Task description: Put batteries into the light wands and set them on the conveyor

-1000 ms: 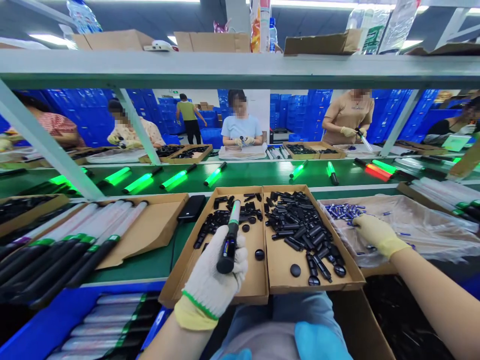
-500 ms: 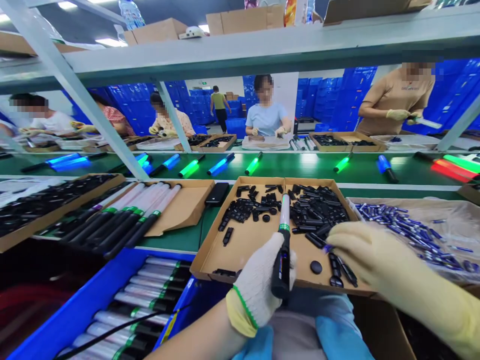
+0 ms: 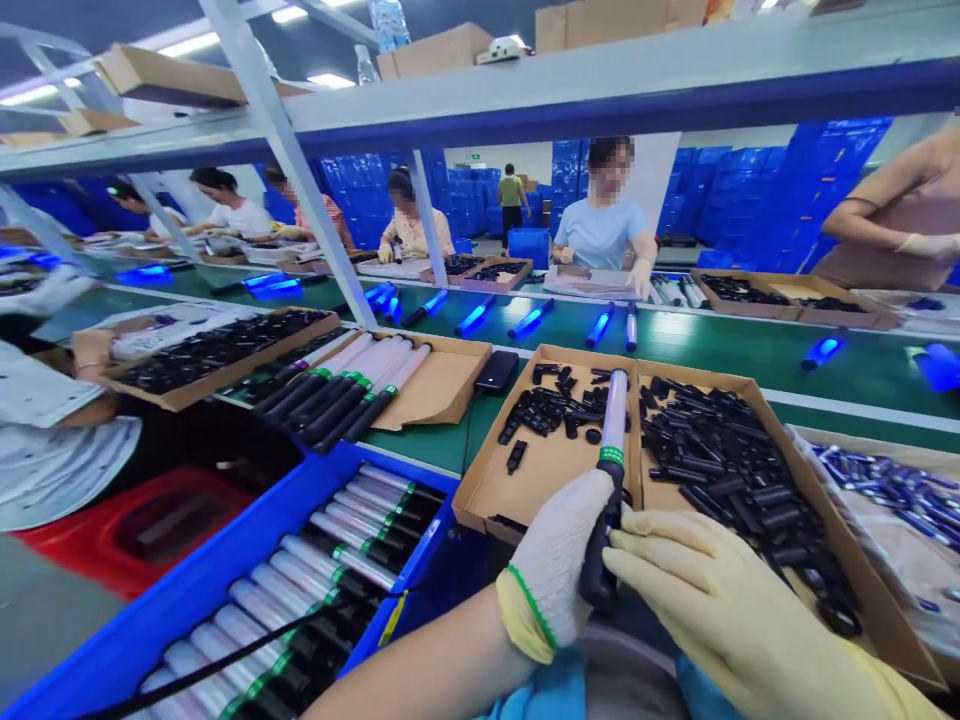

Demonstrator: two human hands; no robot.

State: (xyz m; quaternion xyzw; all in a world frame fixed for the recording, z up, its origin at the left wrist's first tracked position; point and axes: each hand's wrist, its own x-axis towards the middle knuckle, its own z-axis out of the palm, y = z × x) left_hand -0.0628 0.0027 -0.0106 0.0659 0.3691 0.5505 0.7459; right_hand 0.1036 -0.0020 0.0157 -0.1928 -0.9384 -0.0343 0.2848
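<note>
My left hand (image 3: 564,555), in a white knit glove with green trim over a yellow one, is wrapped round the black handle of a light stick (image 3: 613,425). The stick is upright, leaning slightly, with its pale clear tube upward and a green band below it. My right hand (image 3: 712,590), in a yellow rubber glove, has its fingers together and its tips pressed to the right side of that handle, near an opening. Whether a small part sits under those fingertips is hidden. Just beyond lies a cardboard tray (image 3: 551,490) of small black plastic parts.
A second tray (image 3: 757,385) holds black parts; purple batteries (image 3: 900,490) lie in a lined box to its right. Finished-looking sticks fill a blue bin (image 3: 187,560). Blue-lit sticks lie on the green belt (image 3: 675,350). Co-workers sit opposite and at the left. A black cable crosses the bin.
My right hand has moved left from the black parts to the stick's handle; the purple item at its fingertips no longer shows. The view has turned left. Belt lights, formerly mixed colours, are blue.
</note>
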